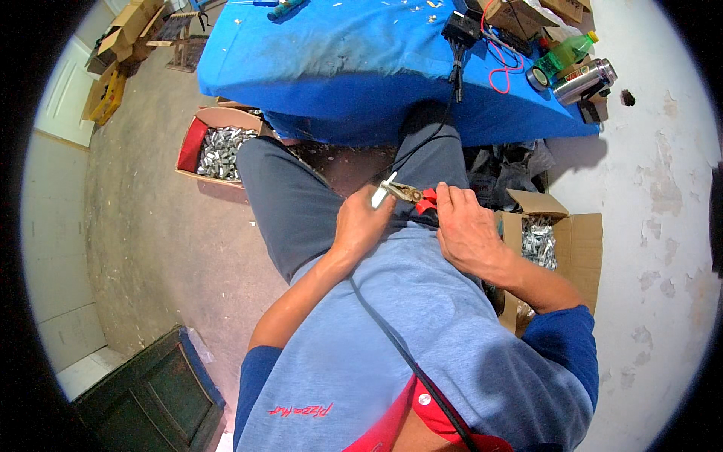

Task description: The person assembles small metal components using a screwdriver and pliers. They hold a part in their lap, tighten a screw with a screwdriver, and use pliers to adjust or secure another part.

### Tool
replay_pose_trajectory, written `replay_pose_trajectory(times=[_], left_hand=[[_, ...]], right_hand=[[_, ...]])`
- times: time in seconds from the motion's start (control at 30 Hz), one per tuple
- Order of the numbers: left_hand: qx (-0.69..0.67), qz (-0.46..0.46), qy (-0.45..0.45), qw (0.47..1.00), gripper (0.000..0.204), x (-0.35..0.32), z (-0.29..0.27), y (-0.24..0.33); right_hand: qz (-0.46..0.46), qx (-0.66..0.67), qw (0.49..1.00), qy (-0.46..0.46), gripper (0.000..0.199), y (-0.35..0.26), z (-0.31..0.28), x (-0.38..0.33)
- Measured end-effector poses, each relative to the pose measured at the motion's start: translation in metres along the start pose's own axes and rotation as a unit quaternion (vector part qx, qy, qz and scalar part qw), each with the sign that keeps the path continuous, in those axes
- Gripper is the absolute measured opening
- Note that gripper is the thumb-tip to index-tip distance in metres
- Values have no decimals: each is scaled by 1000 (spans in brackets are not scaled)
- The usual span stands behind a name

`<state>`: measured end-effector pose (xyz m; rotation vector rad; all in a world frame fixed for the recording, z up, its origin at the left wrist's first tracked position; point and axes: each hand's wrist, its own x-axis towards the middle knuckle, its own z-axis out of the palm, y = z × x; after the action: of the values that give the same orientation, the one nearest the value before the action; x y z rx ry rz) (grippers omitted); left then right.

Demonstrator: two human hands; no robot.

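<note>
Holding pliers [413, 195] | stained blue cloth [331, 83] | peeling wall [636, 226] | brownish floor [173, 256]

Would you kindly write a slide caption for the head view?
Left hand holds a white piece; right hand holds red-handled pliers at it, near a blue-covered table.

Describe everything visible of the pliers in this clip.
The pliers have a worn, brownish metal-looking head and red handles with some black. The right hand grips the handles, covering much of them. Held above the person's lap, the head points toward the picture's left and meets a white piece held in the left hand. Whether the jaws are fully closed is too small to tell.
</note>
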<state>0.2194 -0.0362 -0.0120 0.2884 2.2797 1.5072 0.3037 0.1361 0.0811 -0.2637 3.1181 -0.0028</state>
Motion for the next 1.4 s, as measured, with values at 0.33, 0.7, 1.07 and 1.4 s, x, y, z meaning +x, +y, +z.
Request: replay_pose_trajectory(times=[0.33,0.7,1.07,1.4], left_hand=[[22,22,28,999,32,-1,2,3],[62,42,53,996,28,-3,-1,6],[-16,22,17,999,28,1,1,-4],[-158,-16,-99,982,24,4,0,-8]], right_hand=[[-18,-21,1000,-4,52,-1,-1,3],[-93,-68,993,3,29,7,-2,17],[-101,-49,993,41,21,21,16,22],[-159,-36,984,70,28,32,14,21]])
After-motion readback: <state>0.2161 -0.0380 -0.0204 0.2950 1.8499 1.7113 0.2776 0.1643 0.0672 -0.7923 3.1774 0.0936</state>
